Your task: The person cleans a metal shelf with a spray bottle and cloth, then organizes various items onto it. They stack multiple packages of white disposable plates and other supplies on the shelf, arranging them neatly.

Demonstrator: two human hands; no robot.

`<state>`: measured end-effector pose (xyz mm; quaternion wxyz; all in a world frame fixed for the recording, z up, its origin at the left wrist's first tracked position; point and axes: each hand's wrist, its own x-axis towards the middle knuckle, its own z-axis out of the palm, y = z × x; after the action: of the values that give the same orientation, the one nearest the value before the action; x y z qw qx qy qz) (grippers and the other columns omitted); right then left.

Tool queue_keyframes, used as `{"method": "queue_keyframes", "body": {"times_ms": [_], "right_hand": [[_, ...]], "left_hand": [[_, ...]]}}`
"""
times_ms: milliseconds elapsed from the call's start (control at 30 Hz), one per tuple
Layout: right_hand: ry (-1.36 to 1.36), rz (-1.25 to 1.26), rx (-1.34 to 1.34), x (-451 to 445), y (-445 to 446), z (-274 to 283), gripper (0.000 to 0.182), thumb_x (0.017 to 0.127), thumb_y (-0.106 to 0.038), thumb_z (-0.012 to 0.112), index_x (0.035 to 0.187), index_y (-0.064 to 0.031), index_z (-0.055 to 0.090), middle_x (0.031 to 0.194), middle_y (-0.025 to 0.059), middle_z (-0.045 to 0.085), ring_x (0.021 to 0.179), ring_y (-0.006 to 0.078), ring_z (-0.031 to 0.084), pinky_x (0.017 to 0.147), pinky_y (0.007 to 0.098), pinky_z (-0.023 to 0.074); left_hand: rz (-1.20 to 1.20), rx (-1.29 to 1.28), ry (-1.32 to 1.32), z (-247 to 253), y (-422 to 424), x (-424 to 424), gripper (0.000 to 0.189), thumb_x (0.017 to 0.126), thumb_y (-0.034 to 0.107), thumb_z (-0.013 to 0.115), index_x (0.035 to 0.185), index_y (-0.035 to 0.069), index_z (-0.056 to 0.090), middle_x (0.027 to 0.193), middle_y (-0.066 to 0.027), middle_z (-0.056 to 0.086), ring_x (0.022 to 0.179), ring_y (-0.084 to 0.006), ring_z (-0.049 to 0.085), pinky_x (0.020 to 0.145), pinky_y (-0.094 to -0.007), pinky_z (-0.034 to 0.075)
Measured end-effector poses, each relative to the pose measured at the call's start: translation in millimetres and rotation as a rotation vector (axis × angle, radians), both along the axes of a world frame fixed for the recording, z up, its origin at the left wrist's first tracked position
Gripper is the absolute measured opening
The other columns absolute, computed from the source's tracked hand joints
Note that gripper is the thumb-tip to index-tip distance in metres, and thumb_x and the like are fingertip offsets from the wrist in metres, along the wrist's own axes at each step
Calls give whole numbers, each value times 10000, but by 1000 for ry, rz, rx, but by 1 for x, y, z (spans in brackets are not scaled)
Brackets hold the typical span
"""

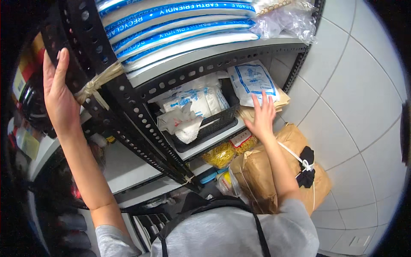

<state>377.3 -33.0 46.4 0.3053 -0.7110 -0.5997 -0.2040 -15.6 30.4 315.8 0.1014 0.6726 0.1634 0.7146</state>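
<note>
My right hand (264, 119) has its fingers spread at the near edge of a white plastic packet with blue print (252, 82). The fingertips appear to touch it, and nothing is gripped. Under the packet lie flat brown paper items (282, 101). My left hand (62, 96) is raised against a black perforated metal shelf post (96, 41), fingers extended upward. Beside its wrist, a strip of beige twine (101, 80) is knotted around the posts. Left of the packet, a black plastic basket (221, 123) holds wrapped white bag packs (192, 101) and a crumpled white cloth (184, 123).
Stacked blue-and-white plastic bag packs (183, 29) fill the upper shelf beside clear plastic wrap (285, 24). Bags of yellow rubber bands (221, 154) sit below the basket. A large brown paper-wrapped bundle (257, 173), tied with white string, stands below my right arm, near the tiled wall (362, 80).
</note>
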Motion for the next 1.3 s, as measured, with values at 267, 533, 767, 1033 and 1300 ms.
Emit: {"method": "queue_keyframes", "body": {"times_ms": [267, 533, 767, 1033, 1300], "right_hand": [[-93, 55, -127, 47, 95, -11, 492, 677, -193, 670, 1157, -209, 563, 1251, 11, 513, 1207, 262, 415, 951, 502, 296], [-38, 90, -6, 48, 93, -31, 519, 616, -137, 687, 1119, -175, 564, 1230, 32, 510, 1209, 238, 401, 987, 510, 239], [-183, 65, -37, 28, 88, -28, 615, 614, -250, 654, 1193, -132, 486, 1287, 56, 436, 1241, 267, 331, 988, 550, 196], [-329, -101, -174, 19, 99, -35, 768, 537, -314, 688, 1249, -144, 457, 1326, 82, 393, 1244, 279, 312, 1010, 552, 165], [-82, 138, -41, 24, 100, -34, 631, 590, -90, 550, 1215, -113, 476, 1288, 77, 438, 1215, 280, 369, 1010, 475, 229]], "left_hand": [[-45, -48, -85, 3, -8, 11, 376, 908, 86, 468, 1264, -30, 425, 1247, -94, 475, 1170, -162, 431, 1024, -297, 297], [-233, -37, -99, 4, -9, 20, 401, 902, 69, 478, 1280, -18, 381, 1212, -95, 491, 1101, -142, 464, 951, -266, 331], [-518, 88, 100, 7, 2, 9, 349, 906, 97, 494, 1244, 34, 436, 1102, -28, 564, 971, -95, 544, 853, -222, 429], [-604, 108, 152, 7, 9, 8, 321, 918, 114, 474, 1232, 69, 425, 1058, -10, 563, 941, -77, 546, 817, -220, 457], [-714, 42, 124, 7, -7, 10, 311, 927, 97, 443, 1231, 38, 407, 1093, -47, 556, 965, -100, 552, 829, -233, 471]]}}
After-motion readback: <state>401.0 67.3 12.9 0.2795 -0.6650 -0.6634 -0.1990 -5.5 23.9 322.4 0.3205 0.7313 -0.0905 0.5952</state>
